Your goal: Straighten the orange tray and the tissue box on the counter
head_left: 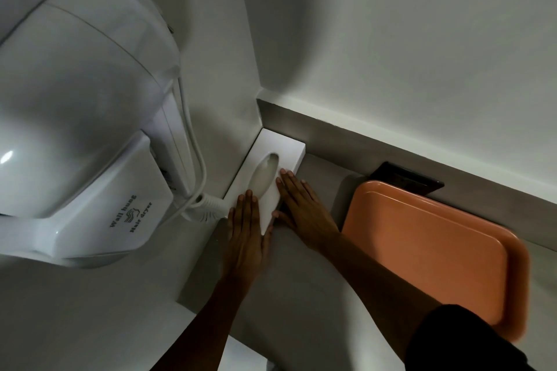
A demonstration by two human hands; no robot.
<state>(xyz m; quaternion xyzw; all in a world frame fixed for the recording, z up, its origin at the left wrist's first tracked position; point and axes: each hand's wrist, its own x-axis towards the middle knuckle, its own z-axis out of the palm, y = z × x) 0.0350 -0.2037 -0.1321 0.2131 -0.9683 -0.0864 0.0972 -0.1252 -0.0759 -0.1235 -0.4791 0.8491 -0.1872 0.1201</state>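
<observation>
**A:** Where is the tissue box?

**B:** The white tissue box (272, 178) lies flat on the grey counter (301, 280), pushed into the far left corner. Its long left side runs along the white side wall (229, 99), and its far end sits close to the grey backsplash (361, 141). An oval opening on top shows pale tissue inside.

**A:** And the hands?

**B:** Both are on the near end of the box. The left hand (245, 235) lies palm down with fingers straight and together, fingertips on the top face near the oval opening, thumb along the box's near corner. The right hand (301, 205) is flat too, fingers extended along the box's right long edge, thumb touching the near right corner. Neither grip is closed around anything; both hands are open, pressing flat against the box. A dark sleeve (470, 340) covers the right upper arm at the lower right.

**A:** Where is the orange tray?

**B:** The orange tray (422, 250) rests on the counter to the right of the right forearm, apart from the box. It is empty, rounded at the corners, and sits at a slant to the backsplash. Its near right edge looks blurred. A dark flat object (410, 179) lies just behind its far edge, against the backsplash; I cannot tell what it is.

**A:** Anything else?

**B:** A large white wall-hung hair dryer (84, 99) fills the left, marked "Wall hung Hair dryer", with its white cord (199, 159) hanging beside the box.
</observation>
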